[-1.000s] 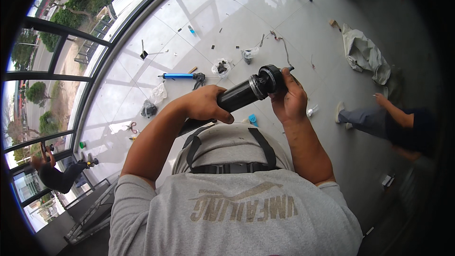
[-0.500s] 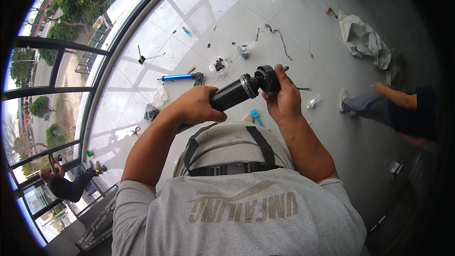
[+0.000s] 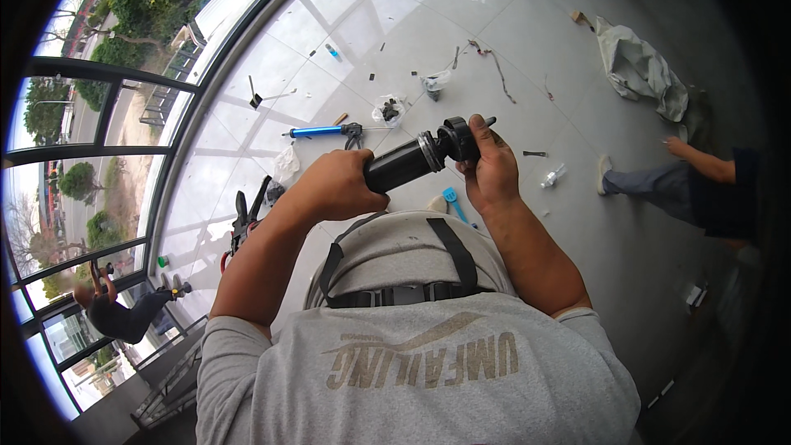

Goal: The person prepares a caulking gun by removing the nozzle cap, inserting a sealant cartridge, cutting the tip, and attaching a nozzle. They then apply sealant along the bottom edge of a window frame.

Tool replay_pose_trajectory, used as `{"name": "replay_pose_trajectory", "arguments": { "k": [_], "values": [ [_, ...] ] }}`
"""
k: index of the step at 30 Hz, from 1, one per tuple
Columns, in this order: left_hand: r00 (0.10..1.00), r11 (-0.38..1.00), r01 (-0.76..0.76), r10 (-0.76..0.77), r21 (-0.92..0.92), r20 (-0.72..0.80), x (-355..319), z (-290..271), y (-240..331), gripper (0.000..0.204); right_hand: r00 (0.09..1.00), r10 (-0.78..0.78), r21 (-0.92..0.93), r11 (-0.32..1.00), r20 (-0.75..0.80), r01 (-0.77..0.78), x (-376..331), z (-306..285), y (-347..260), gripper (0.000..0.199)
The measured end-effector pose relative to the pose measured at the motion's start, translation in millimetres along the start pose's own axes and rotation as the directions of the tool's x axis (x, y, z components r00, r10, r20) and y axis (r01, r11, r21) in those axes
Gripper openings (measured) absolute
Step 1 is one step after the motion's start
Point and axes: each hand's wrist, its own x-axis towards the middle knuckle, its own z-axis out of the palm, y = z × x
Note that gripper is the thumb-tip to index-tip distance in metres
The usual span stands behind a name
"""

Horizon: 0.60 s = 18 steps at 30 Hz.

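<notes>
I hold a black cylindrical cartridge (image 3: 402, 166) level above the floor with both hands. My left hand (image 3: 334, 185) is wrapped around its body. At the other end, my right hand (image 3: 492, 166) grips the black ring-shaped cap (image 3: 456, 140), thumb on top. A silver band separates cap and body. Below the hands are my grey cap with black straps (image 3: 404, 259) and my grey shirt.
On the glossy tiled floor lie a blue caulking gun (image 3: 320, 130), small plastic bags (image 3: 387, 109), a red-handled tool (image 3: 241, 222), a small blue piece (image 3: 451, 196) and a white sack (image 3: 641, 66). Another person (image 3: 692, 189) crouches at right. A curved glass wall (image 3: 177, 156) runs along the left.
Both hands keep their grip on the cartridge, which sits slightly lower and more level in view. The person at right has shifted a little.
</notes>
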Motion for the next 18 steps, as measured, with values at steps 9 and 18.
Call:
{"name": "replay_pose_trajectory", "arguments": {
  "k": [9, 18],
  "values": [
    [1.0, 1.0, 0.026, -0.026, -0.014, -0.015, -14, 4, 0, 0.046, 0.954, -0.291, -0.33, 0.896, 0.066, 0.296, -15, 6, 12, 0.037],
    [0.999, 0.997, 0.029, -0.027, -0.069, 0.02, -25, 9, -6, 0.05, 0.961, -0.25, -0.343, 0.898, 0.121, 0.277, -16, -5, 20, 0.033]
  ]
}}
